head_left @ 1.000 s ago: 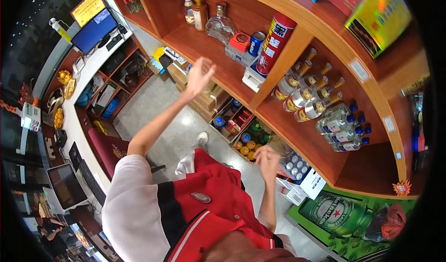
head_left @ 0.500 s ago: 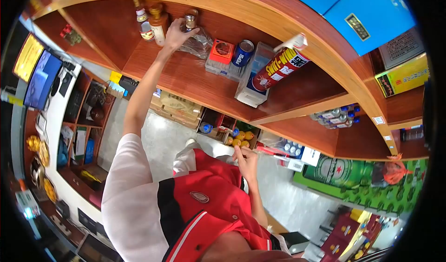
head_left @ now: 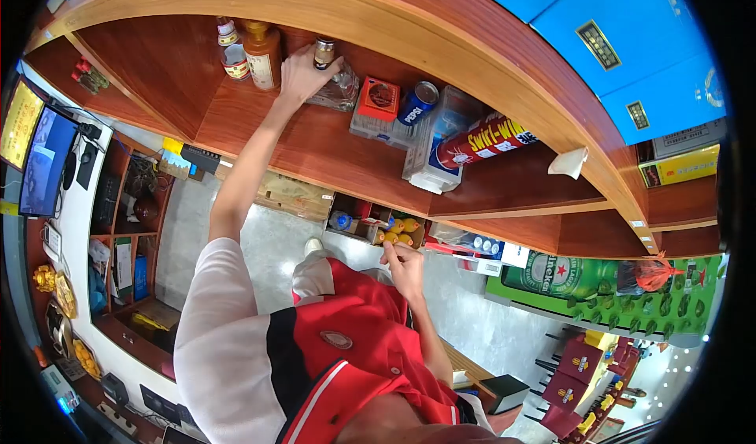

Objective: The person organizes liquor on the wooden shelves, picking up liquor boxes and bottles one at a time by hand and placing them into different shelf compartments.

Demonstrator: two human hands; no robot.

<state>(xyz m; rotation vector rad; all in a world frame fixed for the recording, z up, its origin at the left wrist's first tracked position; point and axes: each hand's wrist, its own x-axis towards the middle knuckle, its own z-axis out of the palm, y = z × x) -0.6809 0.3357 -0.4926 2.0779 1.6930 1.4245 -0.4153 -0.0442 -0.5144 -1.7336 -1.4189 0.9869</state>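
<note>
Indoors, left hand [head_left: 299, 78] curved round neck of one clear glass bottle [head_left: 339, 93] on wooden shelf [head_left: 264, 117]; whether grip had closed, view could not tell. Two labelled bottles [head_left: 263, 59] stood left; one red box [head_left: 379, 99], one Pepsi can [head_left: 417, 104], one red spray can [head_left: 482, 144] right. Right hand [head_left: 405, 269], fingers curled in, hung before red-and-white shirt [head_left: 346, 306].

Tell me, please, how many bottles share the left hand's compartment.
3: a clear labelled glass bottle leftmost, a brown bottle beside it, a squat clear glass bottle at the left hand.
</note>
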